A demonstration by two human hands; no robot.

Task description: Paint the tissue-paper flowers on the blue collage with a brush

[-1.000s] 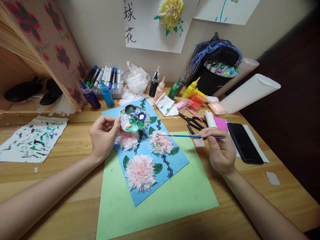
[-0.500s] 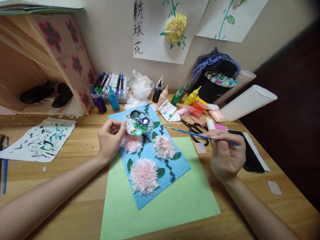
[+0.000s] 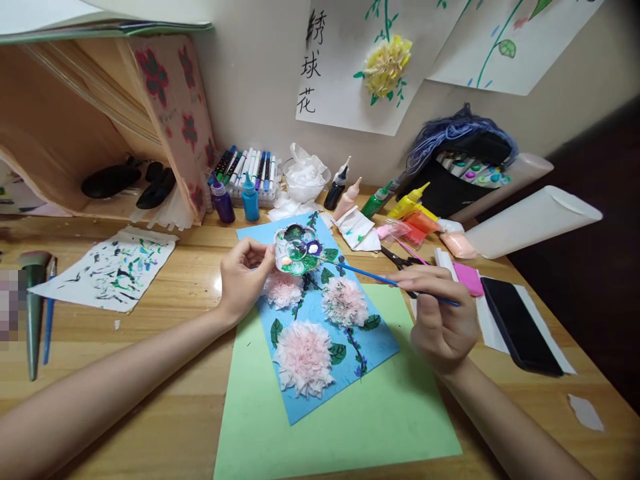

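Between thumb and fingers, my left hand (image 3: 247, 277) grips the edge of a flower-shaped paint palette (image 3: 297, 251) with green, purple, white and peach paint in its wells. A thin blue paintbrush (image 3: 373, 275) is pinched in my right hand (image 3: 443, 317), its tip at the palette's right side; whether it touches the paint I cannot tell. Below the palette lies a blue board (image 3: 310, 410) with pink paper flowers (image 3: 304, 359), painted leaves and dark stems. The palette hides part of its upper end. A light green sheet (image 3: 390, 427) is under the board.
Behind the board stand paint bottles (image 3: 375, 201), a marker box (image 3: 247, 175) and a bowl of tissue (image 3: 306, 175). Scissors (image 3: 395, 257) and a phone (image 3: 520, 327) lie at the right. A paint-stained cloth (image 3: 113, 270) and brushes (image 3: 34, 313) lie left.
The paintbrush has moved left, bringing its tip from beside the palette to the palette's right side. My left hand still holds the palette. The whole view has shifted, with things appearing further right.
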